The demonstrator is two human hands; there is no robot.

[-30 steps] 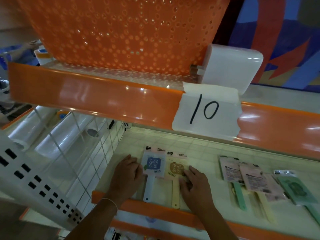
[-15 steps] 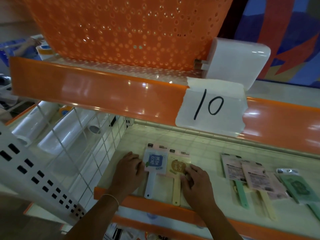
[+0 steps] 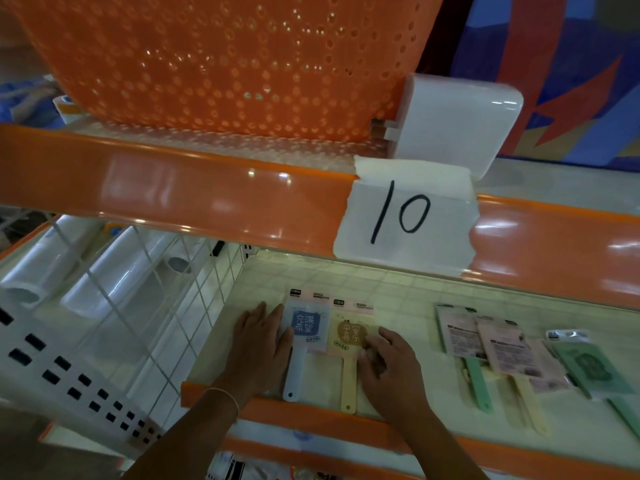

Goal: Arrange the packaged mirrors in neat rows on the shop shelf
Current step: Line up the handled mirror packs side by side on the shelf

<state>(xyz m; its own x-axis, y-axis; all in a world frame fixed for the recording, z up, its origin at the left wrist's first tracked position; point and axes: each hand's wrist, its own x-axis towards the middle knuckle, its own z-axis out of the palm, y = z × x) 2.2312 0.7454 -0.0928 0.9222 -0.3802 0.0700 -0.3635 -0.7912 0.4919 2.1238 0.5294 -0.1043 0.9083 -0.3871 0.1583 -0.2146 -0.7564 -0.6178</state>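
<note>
Blue mirror (image 3: 306, 329): we see it flat on the shelf (image 3: 398, 292), handle toward the front lip, just beside the yellow mirror (image 3: 350, 336).
Left grip (image 3: 258, 344): our fingers lie straight against the blue pack's left edge, holding nothing.
Right grip (image 3: 388, 362): fingers curled, pinching the yellow pack's right edge.
Other packs (image 3: 498, 344): overlapping, well apart to the right.
Above: label "10" (image 3: 403, 216), orange basket (image 3: 225, 57).
</note>
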